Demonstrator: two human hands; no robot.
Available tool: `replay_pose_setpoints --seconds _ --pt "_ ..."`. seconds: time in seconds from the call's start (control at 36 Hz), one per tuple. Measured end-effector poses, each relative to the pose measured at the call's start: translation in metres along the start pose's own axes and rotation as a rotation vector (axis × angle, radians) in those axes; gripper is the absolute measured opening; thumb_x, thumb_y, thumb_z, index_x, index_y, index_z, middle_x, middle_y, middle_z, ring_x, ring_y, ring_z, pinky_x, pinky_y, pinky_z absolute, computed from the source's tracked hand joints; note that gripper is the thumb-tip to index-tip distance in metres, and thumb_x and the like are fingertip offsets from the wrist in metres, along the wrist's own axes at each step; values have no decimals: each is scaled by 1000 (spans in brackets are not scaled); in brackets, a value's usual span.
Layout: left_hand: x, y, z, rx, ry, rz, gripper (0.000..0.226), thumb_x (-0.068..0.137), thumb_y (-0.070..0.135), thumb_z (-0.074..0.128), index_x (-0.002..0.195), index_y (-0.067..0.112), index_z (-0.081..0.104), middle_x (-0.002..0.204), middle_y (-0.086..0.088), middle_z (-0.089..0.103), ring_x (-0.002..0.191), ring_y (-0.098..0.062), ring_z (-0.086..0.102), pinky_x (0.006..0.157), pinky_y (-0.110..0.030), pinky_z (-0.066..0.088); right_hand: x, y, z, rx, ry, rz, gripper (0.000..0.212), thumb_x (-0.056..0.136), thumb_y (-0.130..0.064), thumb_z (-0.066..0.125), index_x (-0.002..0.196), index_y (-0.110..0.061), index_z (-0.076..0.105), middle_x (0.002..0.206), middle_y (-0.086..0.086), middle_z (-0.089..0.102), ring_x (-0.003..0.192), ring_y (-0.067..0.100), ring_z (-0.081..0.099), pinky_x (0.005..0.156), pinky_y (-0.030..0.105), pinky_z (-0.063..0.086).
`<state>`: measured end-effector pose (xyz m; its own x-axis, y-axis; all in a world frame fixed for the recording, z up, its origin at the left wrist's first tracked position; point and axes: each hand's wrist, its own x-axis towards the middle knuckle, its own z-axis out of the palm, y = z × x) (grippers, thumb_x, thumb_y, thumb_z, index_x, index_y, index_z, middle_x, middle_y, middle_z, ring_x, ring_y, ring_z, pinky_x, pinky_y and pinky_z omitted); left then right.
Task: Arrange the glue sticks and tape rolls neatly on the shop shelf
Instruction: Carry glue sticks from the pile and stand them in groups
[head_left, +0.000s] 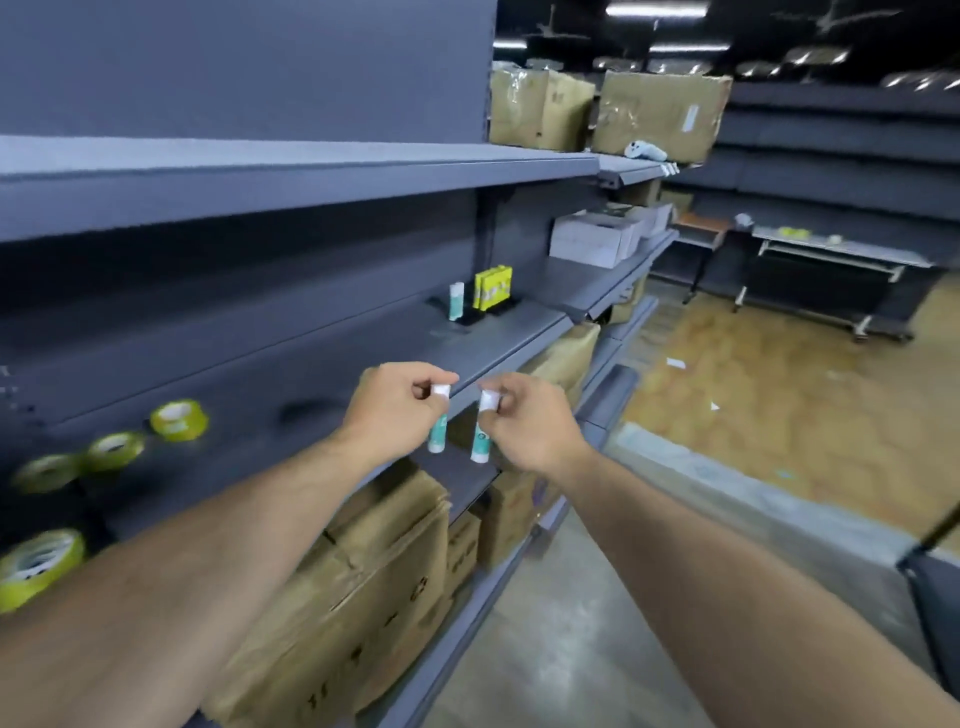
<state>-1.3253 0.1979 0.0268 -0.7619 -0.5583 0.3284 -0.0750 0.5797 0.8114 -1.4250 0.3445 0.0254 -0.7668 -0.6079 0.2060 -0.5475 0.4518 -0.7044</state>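
Two bare forearms (208, 571) stretch from the bottom edge toward the shelf (363, 348), a dark grey, matt metal board that runs away to the right. At the shelf's front lip, the left hand (395, 405) pinches the white cap of the left stick (438, 434) between thumb and curled fingers. This glue stick is a slim cylinder with a teal and white label, and it hangs upright below the hand, in front of the lip.

The right hand (530, 421) is just beside the left hand and apart from it. It pinches the white cap of the right stick (480, 441) in the same way. The right stick has the same shape and colours and also hangs below the lip. The two sticks are close together and do not touch.

Farther back on the shelf, toward its right end, a third stick (456, 301) stands upright next to a black holder (483, 312). The holder carries a flat yellow box (492, 287).

At the left end of the shelf are four tape rolls (115, 450). They are yellow-green rings with pale cores, too blurred to tell whether they lie flat or stand on edge.

Under the shelf are brown cardboard cartons (363, 571), creased and dull. Past its right end, white boxes (597, 239) sit on the next board.
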Motion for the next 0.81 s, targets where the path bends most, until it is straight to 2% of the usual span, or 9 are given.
replay_pose_setpoints --seconds 0.11,0.17,0.22,0.28,0.31,0.44,0.58,0.69,0.81 --pt "57 4 44 -26 -41 52 23 89 12 66 104 23 79 77 32 61 74 -6 53 49 -5 32 42 31 -25 -5 63 31 33 89 -18 64 122 -22 67 75 -10 64 68 4 60 62 20 50" --pt "84 8 63 -36 -60 43 23 89 12 67 104 24 79 75 28 64 69 -5 55 50 -5 33 63 42 -37 -17 91 64 34 89 -17 64 122 -23 66 75 -13 63 67 1 59 58 15 47" --pt "110 12 79 -33 -93 40 25 87 12 67 102 29 78 66 20 65 61 2 59 57 -12 44 85 52 -49 -48 113 79 34 89 -17 62 122 -22 66 78 -11 65 70 5 62 62 20 53" --pt "135 16 94 -34 -118 39 29 84 11 67 101 32 78 75 17 71 73 0 65 71 -25 55 108 62 -59 -68 128 91 34 89 -19 60 123 -23 66 81 -9 66 76 12 65 72 29 57" --pt "146 17 102 -39 -125 45 30 84 11 67 100 33 78 78 16 72 76 -2 66 72 -26 55 119 68 -63 -66 134 100 35 90 -19 60 123 -24 66 82 -11 64 78 13 64 73 29 57" --pt "195 19 143 -21 -138 94 29 83 10 67 101 30 78 80 15 72 77 -3 66 70 -21 52 167 102 -79 -57 139 98 34 90 -17 60 124 -23 66 79 -15 62 71 8 62 67 27 55" --pt "240 13 183 6 -99 78 28 84 10 66 99 31 77 79 22 67 75 6 62 68 -16 44 223 143 -90 -7 94 81 33 91 -19 60 123 -25 65 76 -13 63 66 6 62 57 19 52" --pt "274 3 209 35 -33 21 27 84 12 66 99 32 78 83 18 71 77 7 63 67 -12 47 273 170 -94 19 23 28 25 89 -20 61 112 -28 67 72 -13 65 66 11 62 61 30 54" --pt "304 2 224 100 55 -39 29 83 12 66 100 31 78 89 14 73 81 6 64 66 -4 42 321 184 -101 -3 -33 -67 16 86 -18 59 95 -28 67 71 -11 68 66 3 59 51 10 37"
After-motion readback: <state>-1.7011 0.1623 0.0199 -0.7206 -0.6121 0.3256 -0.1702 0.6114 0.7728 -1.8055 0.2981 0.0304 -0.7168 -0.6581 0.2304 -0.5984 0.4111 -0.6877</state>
